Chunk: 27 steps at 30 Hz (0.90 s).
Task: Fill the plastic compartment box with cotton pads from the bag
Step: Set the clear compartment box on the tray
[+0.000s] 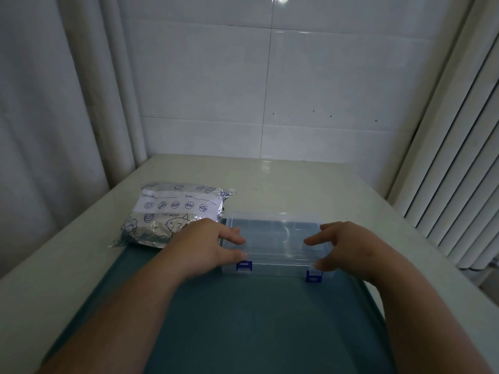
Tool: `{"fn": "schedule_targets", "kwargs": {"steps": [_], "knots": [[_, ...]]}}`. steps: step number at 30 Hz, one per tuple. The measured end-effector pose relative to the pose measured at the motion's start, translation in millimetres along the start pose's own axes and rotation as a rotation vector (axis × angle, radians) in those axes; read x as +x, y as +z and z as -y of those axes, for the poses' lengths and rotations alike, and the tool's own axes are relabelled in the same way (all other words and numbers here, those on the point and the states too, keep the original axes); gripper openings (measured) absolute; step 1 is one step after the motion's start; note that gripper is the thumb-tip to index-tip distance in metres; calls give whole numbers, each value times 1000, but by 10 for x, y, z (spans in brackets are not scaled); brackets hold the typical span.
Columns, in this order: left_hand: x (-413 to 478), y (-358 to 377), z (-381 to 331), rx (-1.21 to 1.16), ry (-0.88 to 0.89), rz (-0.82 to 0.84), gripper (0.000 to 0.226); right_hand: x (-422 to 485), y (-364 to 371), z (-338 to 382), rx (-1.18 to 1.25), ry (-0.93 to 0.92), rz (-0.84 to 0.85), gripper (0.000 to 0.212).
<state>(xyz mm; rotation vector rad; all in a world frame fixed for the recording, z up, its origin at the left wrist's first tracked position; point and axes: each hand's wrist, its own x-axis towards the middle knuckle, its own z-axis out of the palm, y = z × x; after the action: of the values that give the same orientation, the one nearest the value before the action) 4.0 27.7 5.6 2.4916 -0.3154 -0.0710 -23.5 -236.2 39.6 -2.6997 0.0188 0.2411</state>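
Observation:
A clear plastic compartment box (pixel 272 238) with two blue latches lies on a teal mat, lid closed. My left hand (pixel 205 247) rests at its left end, thumb just above the left blue latch (pixel 243 266), fingers spread on the lid's left edge. My right hand (pixel 343 247) hovers over the right end, thumb by the right blue latch (pixel 313 276), fingers apart. A silver foil bag (pixel 167 217) with a white label and fish drawings lies to the left of the box, sealed; no cotton pads are visible.
The teal mat (pixel 256 319) covers the near part of a pale table (pixel 297 184). A tiled wall stands behind, a curtain on the left, a white ribbed radiator (pixel 459 171) on the right.

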Motion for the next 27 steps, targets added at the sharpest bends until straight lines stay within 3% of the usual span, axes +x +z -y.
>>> {"fn": "schedule_targets", "kwargs": {"steps": [6,11,19,27], "knots": [[7,-12,2,-27,-14,5,39,-21,0,7,-20,-8,-2,49],[-91,47,-83,66,-50,-6,63,-29,-7,8,-32,0,6,50],[-72,-8,-33,50,27,51,52,-53,-26,3,16,12,-17,47],[-57,-74,6,-2,112,27,37,-33,-51,-54,169,40,-262,29]]}}
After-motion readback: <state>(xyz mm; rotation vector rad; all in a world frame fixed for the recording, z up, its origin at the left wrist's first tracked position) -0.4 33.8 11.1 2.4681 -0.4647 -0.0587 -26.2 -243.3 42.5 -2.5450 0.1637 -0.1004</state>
